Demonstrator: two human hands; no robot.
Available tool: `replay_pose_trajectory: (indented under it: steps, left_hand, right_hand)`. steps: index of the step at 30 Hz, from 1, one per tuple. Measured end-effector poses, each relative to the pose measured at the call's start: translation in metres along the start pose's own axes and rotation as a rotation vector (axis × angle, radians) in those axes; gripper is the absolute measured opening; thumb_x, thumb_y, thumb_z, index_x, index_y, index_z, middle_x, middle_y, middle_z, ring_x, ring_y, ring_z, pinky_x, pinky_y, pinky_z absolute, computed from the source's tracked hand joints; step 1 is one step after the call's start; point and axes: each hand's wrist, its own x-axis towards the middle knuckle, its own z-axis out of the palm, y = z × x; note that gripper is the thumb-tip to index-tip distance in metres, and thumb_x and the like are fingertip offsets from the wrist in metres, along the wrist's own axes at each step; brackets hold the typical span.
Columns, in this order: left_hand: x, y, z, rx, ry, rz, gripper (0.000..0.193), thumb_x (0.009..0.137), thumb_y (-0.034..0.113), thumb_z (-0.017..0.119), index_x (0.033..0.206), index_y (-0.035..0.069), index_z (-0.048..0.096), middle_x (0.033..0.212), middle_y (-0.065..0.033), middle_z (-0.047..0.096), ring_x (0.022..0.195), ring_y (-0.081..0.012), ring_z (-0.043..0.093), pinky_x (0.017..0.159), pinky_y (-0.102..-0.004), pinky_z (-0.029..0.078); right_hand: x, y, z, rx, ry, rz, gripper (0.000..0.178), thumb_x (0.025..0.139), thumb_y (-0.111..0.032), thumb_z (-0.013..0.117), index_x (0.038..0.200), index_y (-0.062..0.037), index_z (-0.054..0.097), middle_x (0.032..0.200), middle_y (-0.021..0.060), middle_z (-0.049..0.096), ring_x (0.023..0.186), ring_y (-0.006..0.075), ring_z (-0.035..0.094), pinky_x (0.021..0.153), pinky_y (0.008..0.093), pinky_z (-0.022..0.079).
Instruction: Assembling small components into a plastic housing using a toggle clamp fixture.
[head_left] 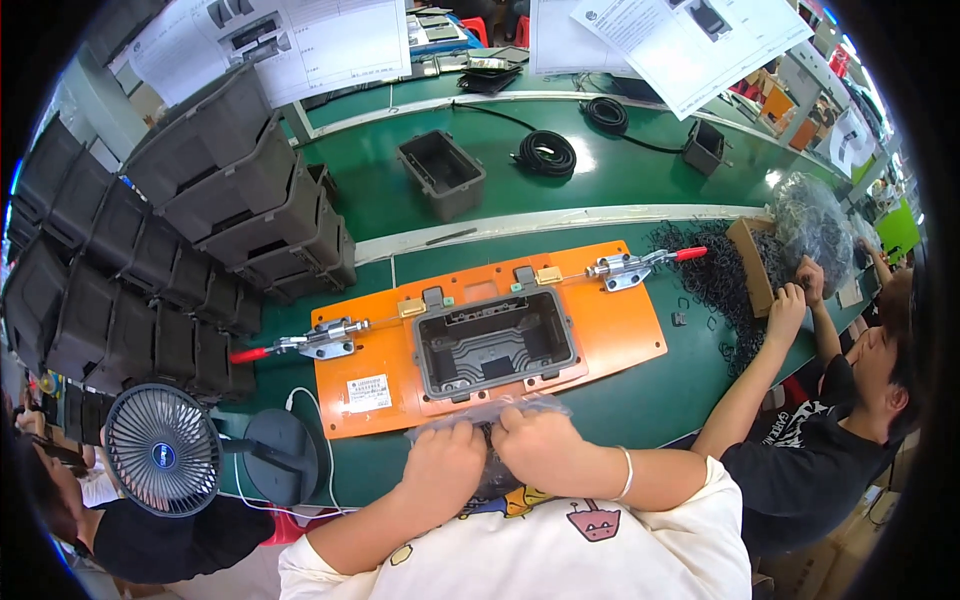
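My left hand [445,466] and my right hand [540,450] are close together in front of my body. Between them the fingers of both are closed on a clear plastic bag [494,476] with something dark inside. Just beyond the bag lies an orange fixture plate [625,335]. An open dark grey plastic box [426,370] is seated in it, ribbed inside. Two toggle clamps with red handles, a left one [330,340] and a right one [622,271], are mounted on the plate. My fingertips hide the upper part of the bag.
Stacked grey boxes [240,200] rise at the left, behind a desk fan [165,450]. Loose black rings [715,270] lie at the right beside a cardboard box [752,265]. There a co-worker's hands [795,295] work. Farther back are another box [455,190] and coiled cable [547,153].
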Motion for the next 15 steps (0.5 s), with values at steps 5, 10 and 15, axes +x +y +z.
replay_pose_trajectory:
  steps: [5,10,15]
  left_hand:
    - [0.006,-0.001,-0.007,0.016,-0.143,-0.019,0.007,0.071,0.01,0.059,0.076,0.006,0.062,0.075,-0.008,0.056,0.068,-0.0232,0.061,0.064,-0.0348,0.046]
    - [-0.002,-0.012,-0.007,-0.19,-0.059,0.031,0.005,0.069,0.007,0.06,0.073,0.007,0.061,0.073,-0.0086,0.054,0.064,-0.0256,0.06,0.06,-0.0377,0.046]
    - [-0.005,-0.021,-0.013,-0.374,-0.02,0.005,0.006,0.073,0.006,0.066,0.079,0.004,0.064,0.076,-0.0091,0.06,0.068,-0.0268,0.062,0.064,-0.0364,0.049]
  right_hand:
    - [-0.004,0.005,0.007,0.103,-0.004,-0.021,0.008,0.07,-0.01,0.059,0.075,-0.0032,0.059,0.076,0.0107,0.055,0.063,0.0206,0.063,0.051,0.031,0.05]
    - [-0.005,-0.001,0.004,0.005,-0.013,-0.037,0.007,0.071,-0.011,0.06,0.073,-0.0039,0.061,0.078,0.0104,0.056,0.059,0.0188,0.063,0.049,0.029,0.05]
    - [-0.002,0.004,-0.002,0.077,-0.053,-0.062,0.007,0.071,-0.011,0.06,0.075,-0.0051,0.06,0.077,0.0093,0.055,0.06,0.0188,0.062,0.049,0.0299,0.049]
